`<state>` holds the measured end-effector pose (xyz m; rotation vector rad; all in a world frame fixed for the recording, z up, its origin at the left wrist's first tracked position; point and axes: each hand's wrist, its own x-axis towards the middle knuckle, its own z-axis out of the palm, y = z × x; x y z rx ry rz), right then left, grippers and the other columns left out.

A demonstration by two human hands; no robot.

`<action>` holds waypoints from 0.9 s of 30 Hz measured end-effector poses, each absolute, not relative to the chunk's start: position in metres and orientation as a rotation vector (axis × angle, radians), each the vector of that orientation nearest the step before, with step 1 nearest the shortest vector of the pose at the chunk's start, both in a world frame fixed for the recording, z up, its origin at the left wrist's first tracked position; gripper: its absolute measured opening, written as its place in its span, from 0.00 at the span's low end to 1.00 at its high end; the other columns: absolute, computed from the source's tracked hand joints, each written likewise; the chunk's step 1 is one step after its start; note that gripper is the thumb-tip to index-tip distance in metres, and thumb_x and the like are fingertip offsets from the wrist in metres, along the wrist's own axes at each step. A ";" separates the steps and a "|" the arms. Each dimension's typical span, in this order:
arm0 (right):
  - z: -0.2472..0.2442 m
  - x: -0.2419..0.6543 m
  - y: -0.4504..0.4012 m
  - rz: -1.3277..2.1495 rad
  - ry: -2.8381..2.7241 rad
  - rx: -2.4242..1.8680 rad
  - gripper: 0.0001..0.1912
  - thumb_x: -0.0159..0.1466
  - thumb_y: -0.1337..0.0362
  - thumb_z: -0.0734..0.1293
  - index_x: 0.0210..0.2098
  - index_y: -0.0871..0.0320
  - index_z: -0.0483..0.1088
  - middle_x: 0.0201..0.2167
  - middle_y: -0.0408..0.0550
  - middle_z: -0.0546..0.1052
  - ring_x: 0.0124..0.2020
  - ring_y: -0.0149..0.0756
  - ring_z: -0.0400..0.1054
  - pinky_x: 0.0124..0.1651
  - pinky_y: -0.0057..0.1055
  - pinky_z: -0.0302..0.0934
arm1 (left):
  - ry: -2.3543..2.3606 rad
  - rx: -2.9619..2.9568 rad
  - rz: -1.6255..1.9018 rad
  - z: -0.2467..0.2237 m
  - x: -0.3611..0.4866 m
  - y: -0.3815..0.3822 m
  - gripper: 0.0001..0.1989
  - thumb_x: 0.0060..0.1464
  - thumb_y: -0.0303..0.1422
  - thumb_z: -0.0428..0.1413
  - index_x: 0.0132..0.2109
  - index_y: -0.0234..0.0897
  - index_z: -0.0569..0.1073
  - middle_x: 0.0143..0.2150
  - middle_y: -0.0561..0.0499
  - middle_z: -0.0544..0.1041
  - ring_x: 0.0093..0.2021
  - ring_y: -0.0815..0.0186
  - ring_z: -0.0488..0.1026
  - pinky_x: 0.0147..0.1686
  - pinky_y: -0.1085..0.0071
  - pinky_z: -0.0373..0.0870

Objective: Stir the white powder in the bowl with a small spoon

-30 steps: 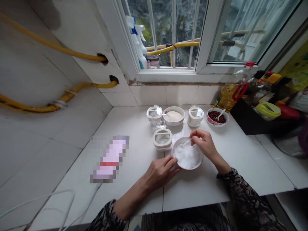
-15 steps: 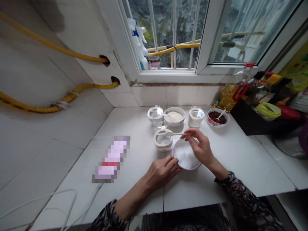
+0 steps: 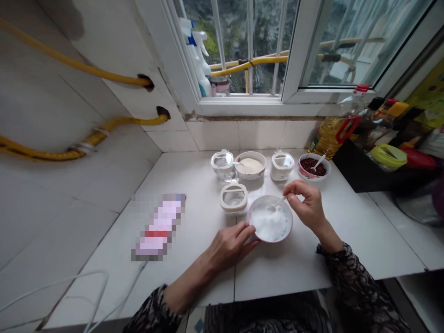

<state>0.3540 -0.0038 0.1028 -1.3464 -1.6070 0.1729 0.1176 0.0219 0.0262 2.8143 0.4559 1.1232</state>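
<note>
Bowl (image 3: 256, 207) of white granules (image 3: 270, 226), one, held at its left side by our left hand (image 3: 231, 243); white spoon (image 3: 279, 202), one, pinched in our right hand (image 3: 307, 203).

My left hand (image 3: 231, 243) touches the left rim of the near bowl (image 3: 272, 241); from its right side, my right hand (image 3: 306, 203) holds a spoon (image 3: 278, 202) into its powder (image 3: 268, 223). Left of that bowl sits one canister (image 3: 233, 198). Behind, left to right, stand another canister (image 3: 222, 162), a granule bowl (image 3: 251, 176), a third canister (image 3: 282, 170) and a bean bowl (image 3: 314, 176).
</note>
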 end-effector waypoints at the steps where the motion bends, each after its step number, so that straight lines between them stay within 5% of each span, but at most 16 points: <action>1: 0.102 0.352 -0.004 0.178 -1.642 -1.352 0.09 0.55 0.71 0.61 0.23 0.55 0.69 0.19 0.42 0.72 0.28 0.35 0.66 0.33 0.31 0.61 | 0.459 2.817 1.125 0.026 0.117 0.022 0.09 0.67 0.35 0.48 0.46 0.34 0.66 0.33 0.48 0.74 0.27 0.67 0.73 0.23 0.75 0.69; 27: 0.089 0.342 -0.001 0.181 -1.647 -1.364 0.09 0.54 0.71 0.61 0.22 0.54 0.69 0.16 0.40 0.69 0.24 0.34 0.62 0.37 0.34 0.61 | 0.454 2.824 1.123 0.028 0.118 0.022 0.09 0.68 0.35 0.47 0.47 0.33 0.66 0.33 0.48 0.75 0.27 0.67 0.74 0.24 0.75 0.70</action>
